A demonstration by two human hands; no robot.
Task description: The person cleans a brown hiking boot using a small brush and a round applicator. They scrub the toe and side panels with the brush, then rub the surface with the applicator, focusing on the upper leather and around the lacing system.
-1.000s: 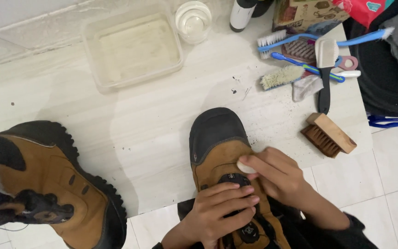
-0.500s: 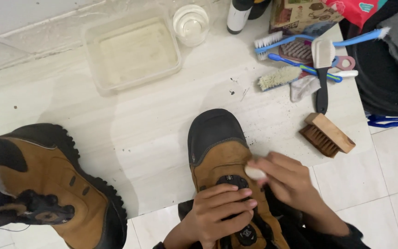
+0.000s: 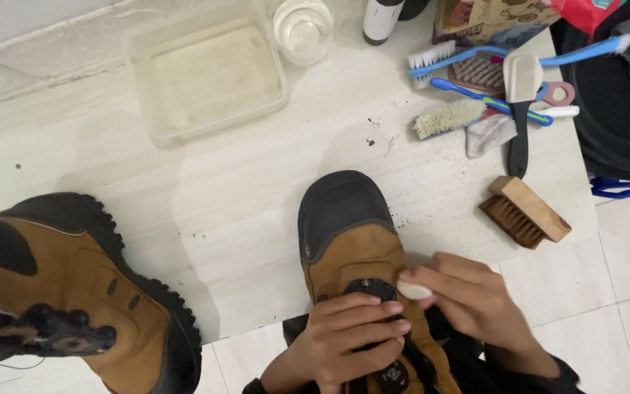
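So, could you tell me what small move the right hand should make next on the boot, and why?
Probably a short rubbing stroke forward toward the black toe cap. The right hand presses a small white eraser-like block on the tan upper of the boot beside the dial, while the left hand steadies the tongue; the leather ahead lies uncovered.

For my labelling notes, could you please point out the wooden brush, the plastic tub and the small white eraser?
wooden brush (image 3: pixel 530 206), head view, on its wooden back.
plastic tub (image 3: pixel 156 130), head view, on its front rim.
white eraser (image 3: pixel 414 290), head view, on its visible end.
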